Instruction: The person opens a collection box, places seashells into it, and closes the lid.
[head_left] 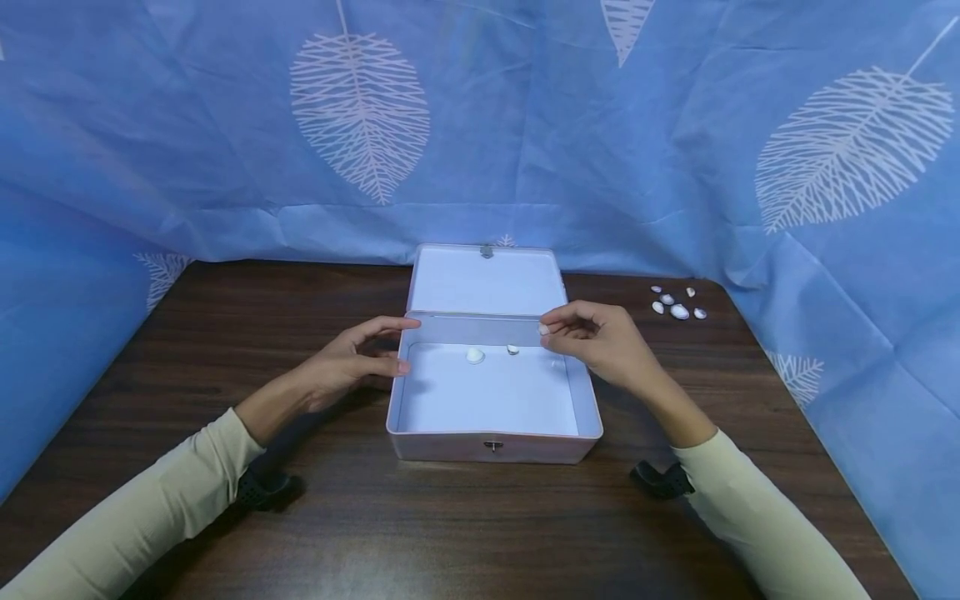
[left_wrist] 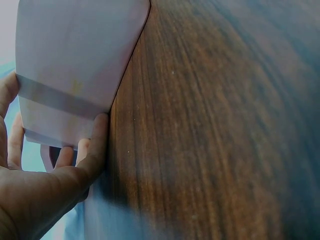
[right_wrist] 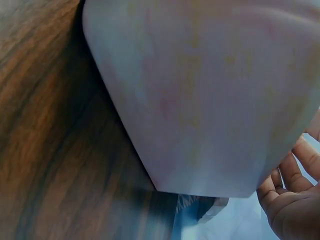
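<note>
While the open box (head_left: 493, 400) sits mid-table (head_left: 225, 350), it is steadied at its left wall by the left hand (head_left: 352, 358), fingers relaxed; a small shell (head_left: 543, 330) is pinched over it by the right hand (head_left: 600, 342); 2 shells (head_left: 475, 356) lie inside.

Two shells (head_left: 475, 356) in open box (head_left: 495, 446) mid-table (head_left: 225, 350), shell cluster (head_left: 678, 304) far right.

Curtained (head_left: 525, 150) tabletop (head_left: 225, 333) recording booth

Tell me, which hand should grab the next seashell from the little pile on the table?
Probably the right hand. The shell pile lies on the table on its side of the open box. The left hand rests against the box's opposite wall and would have to cross over.
</note>
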